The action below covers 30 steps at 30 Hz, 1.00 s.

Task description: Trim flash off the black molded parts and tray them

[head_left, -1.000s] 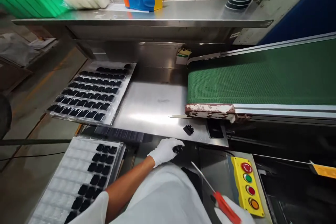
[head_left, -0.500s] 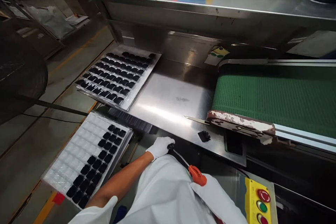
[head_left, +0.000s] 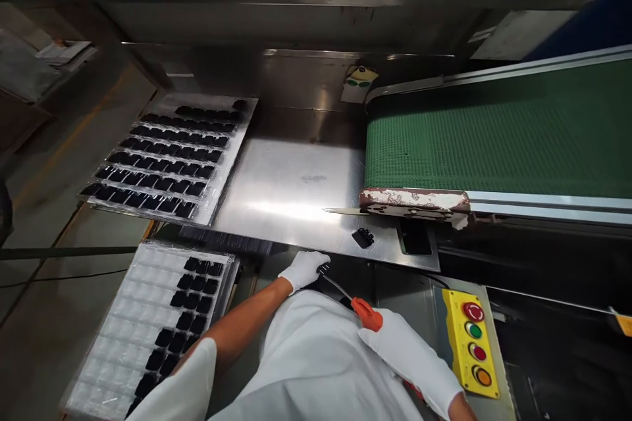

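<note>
My left hand (head_left: 305, 270), in a white glove, is closed on a small black plastic part (head_left: 323, 269) above my lap. Only the part's toothed edge shows past my fingers. My gloved right hand (head_left: 395, 339) grips an orange-handled tool (head_left: 367, 314) with a thin metal shaft, whose tip reaches the part. The exact kind of tool cannot be made out. A similar loose black part (head_left: 363, 237) rests on the steel table (head_left: 281, 174), near its front edge.
Left on the table lies a tray (head_left: 210, 207) with rows of black parts; a lower, partly filled tray (head_left: 106, 348) is nearer me. At right are a green conveyor belt (head_left: 494, 131), a pointed blade (head_left: 340, 211), a dark phone-like slab (head_left: 415, 237) and a yellow button box (head_left: 473, 342).
My view has turned to the right, so the trays and belt sit further left and the whole button box shows. Both hands keep their hold, with the tool still at the part.
</note>
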Available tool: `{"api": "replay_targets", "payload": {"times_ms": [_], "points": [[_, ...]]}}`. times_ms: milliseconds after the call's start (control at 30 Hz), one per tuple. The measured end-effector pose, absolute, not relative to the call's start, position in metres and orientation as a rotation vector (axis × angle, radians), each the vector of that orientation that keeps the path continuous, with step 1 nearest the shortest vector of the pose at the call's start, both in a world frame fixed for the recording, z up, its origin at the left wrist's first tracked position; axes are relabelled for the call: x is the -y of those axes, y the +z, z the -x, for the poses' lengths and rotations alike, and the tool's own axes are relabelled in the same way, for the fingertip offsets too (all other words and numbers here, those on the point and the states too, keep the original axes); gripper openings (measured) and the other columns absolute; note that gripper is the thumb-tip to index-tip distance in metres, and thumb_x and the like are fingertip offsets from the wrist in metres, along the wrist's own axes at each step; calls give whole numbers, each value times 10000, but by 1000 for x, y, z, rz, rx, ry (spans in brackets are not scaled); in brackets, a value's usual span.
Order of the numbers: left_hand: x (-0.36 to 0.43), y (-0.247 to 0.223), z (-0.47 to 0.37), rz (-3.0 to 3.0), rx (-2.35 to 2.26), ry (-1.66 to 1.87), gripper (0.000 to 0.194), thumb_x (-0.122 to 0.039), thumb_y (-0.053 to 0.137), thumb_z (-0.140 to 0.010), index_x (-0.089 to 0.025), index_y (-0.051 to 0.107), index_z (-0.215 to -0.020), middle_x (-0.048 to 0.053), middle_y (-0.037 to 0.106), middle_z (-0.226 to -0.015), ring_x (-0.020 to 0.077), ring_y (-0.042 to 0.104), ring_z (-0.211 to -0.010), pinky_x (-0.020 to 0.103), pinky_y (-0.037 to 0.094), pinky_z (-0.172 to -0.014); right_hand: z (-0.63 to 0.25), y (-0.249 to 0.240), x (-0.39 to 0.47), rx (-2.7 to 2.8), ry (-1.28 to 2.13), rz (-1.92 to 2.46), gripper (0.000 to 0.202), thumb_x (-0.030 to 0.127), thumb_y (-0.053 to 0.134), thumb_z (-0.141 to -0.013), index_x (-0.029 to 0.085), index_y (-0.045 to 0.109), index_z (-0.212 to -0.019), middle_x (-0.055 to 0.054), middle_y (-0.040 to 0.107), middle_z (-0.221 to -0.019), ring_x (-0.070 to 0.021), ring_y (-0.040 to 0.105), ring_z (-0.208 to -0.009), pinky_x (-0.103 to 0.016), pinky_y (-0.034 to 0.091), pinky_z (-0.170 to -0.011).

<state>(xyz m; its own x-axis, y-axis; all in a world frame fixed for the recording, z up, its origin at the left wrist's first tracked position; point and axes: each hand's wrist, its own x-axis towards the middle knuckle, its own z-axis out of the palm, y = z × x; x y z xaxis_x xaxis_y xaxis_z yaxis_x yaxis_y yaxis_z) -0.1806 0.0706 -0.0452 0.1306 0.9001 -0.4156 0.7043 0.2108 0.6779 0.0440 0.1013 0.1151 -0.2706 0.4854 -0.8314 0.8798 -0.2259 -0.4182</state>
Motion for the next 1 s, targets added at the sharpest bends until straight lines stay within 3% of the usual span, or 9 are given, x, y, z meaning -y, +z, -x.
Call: {"api": "replay_targets", "payload": {"times_ms": [333, 467, 567, 700, 867, 1000], "points": [[-59, -70, 165, -1082, -1482, 730, 256, -40, 650, -703, -125, 749, -923, 53, 753, -950, 187, 670, -906, 274, 508, -870, -48, 115, -97, -1702, -1356, -1594, 74, 161, 541, -714, 211, 508, -672, -7, 610, -651, -143, 487, -574, -258, 312, -550], [-54, -66, 170, -873, -1429, 843, 191, -116, 759, -641, -144, 743, -829, 36, 729, -861, 190, 650, -866, 300, 499, -873, -40, 124, -98, -1714, -1323, -1555, 100, 154, 528, -730, 212, 478, -666, -19, 618, -686, -135, 468, -567, -256, 298, -541], [-54, -58, 173, -672, -1363, 892, 255, -226, 843, -582, -133, 720, -786, 41, 694, -785, 193, 648, -796, 317, 519, -803, -37, 125, -98, -1729, -1294, -1559, 107, 145, 506, -741, 215, 462, -671, -21, 617, -686, -135, 460, -572, -254, 291, -541], [-55, -37, 173, -364, -1232, 969, 378, -400, 824, -630, -121, 675, -837, 89, 696, -840, 211, 684, -757, 314, 536, -685, -41, 125, -97, -1661, -1347, -1578, 68, 184, 544, -732, 207, 494, -692, -17, 624, -700, -146, 499, -618, -242, 303, -551], [-56, -7, 165, -84, -1097, 1104, 340, -414, 758, -718, -134, 642, -872, 75, 677, -835, 174, 688, -771, 303, 545, -776, -47, 128, -91, -1628, -1610, -1523, 83, 248, 515, -780, 203, 542, -715, 22, 601, -657, -136, 480, -609, -240, 305, -559], [-62, 13, 153, 64, -1034, 1111, 251, -359, 715, -768, -127, 628, -800, 83, 660, -795, 151, 659, -685, 275, 551, -663, -52, 130, -80, -1643, -1667, -1647, 99, 292, 612, -748, 193, 612, -742, 14, 656, -703, -153, 535, -662, -242, 347, -591]]}}
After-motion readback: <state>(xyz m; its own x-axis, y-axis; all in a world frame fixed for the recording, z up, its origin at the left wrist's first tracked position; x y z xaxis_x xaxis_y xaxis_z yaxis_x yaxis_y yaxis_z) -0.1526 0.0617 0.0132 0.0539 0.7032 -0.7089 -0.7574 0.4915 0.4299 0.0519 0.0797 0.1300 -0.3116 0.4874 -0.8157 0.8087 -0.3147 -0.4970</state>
